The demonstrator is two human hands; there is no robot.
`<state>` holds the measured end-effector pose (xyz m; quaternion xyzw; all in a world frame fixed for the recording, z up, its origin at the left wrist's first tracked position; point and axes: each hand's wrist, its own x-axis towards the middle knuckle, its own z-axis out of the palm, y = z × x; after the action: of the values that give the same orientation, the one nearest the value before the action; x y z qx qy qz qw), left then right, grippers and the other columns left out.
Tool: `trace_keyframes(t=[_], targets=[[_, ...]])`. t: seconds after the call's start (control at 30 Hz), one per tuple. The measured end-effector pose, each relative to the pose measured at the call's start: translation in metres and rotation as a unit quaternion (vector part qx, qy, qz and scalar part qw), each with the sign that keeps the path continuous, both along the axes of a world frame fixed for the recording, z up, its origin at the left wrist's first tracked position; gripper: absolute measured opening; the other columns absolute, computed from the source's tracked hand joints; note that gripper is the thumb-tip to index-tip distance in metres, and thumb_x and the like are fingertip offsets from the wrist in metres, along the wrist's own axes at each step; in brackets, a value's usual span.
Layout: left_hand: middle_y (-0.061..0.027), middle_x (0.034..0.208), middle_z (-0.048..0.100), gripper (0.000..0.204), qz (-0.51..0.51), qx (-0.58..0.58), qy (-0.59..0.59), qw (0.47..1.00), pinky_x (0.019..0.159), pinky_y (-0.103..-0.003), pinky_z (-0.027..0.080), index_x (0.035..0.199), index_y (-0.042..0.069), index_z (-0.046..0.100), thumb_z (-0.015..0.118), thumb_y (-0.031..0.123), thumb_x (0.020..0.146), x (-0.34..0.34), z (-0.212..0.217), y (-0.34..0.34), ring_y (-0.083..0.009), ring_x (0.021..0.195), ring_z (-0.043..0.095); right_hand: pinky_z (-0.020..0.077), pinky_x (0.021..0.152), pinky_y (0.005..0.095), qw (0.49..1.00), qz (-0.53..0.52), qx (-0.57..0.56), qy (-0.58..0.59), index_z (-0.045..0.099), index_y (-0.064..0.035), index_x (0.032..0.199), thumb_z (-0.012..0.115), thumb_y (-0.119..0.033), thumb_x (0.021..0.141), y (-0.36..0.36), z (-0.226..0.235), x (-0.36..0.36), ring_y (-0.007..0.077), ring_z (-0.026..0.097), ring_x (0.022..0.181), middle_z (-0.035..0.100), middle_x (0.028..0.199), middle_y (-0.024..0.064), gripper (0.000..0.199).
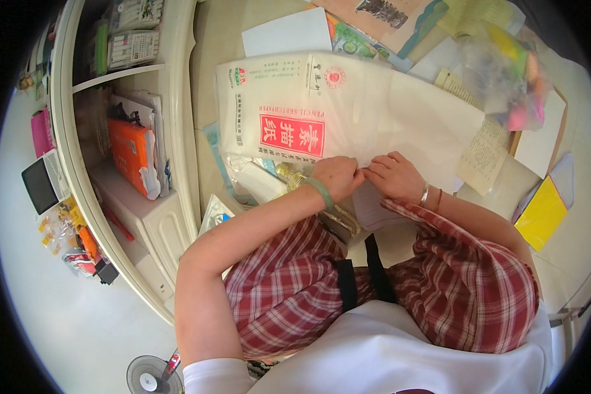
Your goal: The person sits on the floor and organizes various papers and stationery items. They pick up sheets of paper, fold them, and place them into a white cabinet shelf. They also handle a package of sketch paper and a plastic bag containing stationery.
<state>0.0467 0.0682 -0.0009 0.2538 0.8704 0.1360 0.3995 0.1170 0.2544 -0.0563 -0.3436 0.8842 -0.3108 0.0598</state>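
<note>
My left hand, with a green bangle on its wrist, and my right hand, with thin bracelets, meet fingertip to fingertip at the near edge of a large white plastic pack of sketch paper. Both hands pinch that edge. The pack has a red label panel and lies flat on the floor in front of my knees, which are covered by red plaid fabric. A loose white sheet pokes out under my right wrist.
A white shelf unit at the left holds an orange packet and papers. Clear bags of small items, printed sheets, a yellow card and a small fan lie around me.
</note>
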Motion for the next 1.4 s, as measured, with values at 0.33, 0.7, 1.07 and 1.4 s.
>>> trace_keyframes(t=[0.33, 0.7, 1.07, 1.4], targets=[[-0.0148, 0.066, 0.061, 0.051, 0.027, 0.009, 0.035, 0.999, 0.055, -0.044, 0.046, 0.067, 0.005, 0.059, 0.052, 0.052, 0.088, -0.038, 0.001, 0.014, -0.0335, 0.061, 0.060, 0.0486, 0.067, 0.0252, 0.796, -0.574, -0.081, -0.173, 0.058, -0.0051, 0.113, 0.065, -0.011, 0.085, 0.152, 0.020, 0.019, 0.0138, 0.061, 0.081, 0.060, 0.112, 0.0056, 0.029], [-0.0200, 0.075, 0.065, 0.042, -0.015, -0.055, 0.130, 0.990, 0.066, -0.044, 0.051, 0.086, 0.002, 0.060, 0.049, 0.043, 0.087, -0.098, -0.020, 0.065, -0.0352, 0.069, 0.064, 0.0395, 0.053, 0.0207, 0.751, -0.496, -0.253, -0.354, 0.062, -0.0021, 0.094, 0.061, -0.026, 0.092, 0.152, 0.002, 0.003, 0.0039, 0.049, 0.063, 0.055, 0.073, -0.0038, 0.024], [-0.0202, 0.070, 0.063, 0.023, 0.053, 0.051, 0.106, 0.992, 0.062, -0.046, 0.050, 0.080, 0.002, 0.059, 0.051, 0.023, 0.086, -0.082, -0.004, 0.070, -0.0371, 0.066, 0.062, 0.0477, 0.062, 0.0211, 0.580, -0.495, -0.435, -0.479, 0.063, -0.0011, 0.105, 0.055, -0.027, 0.095, 0.074, 0.009, -0.040, 0.0051, 0.057, 0.072, 0.062, 0.085, -0.0012, 0.029], [-0.0174, 0.071, 0.063, 0.019, 0.063, 0.073, 0.080, 0.992, 0.059, -0.045, 0.049, 0.078, 0.003, 0.058, 0.054, 0.021, 0.083, -0.063, 0.000, 0.051, -0.0362, 0.065, 0.061, 0.0505, 0.081, 0.0275, 0.504, -0.354, -0.506, -0.604, 0.054, -0.0020, 0.118, 0.051, -0.022, 0.097, 0.051, -0.022, -0.012, 0.0123, 0.061, 0.093, 0.062, 0.105, 0.0042, 0.030]])
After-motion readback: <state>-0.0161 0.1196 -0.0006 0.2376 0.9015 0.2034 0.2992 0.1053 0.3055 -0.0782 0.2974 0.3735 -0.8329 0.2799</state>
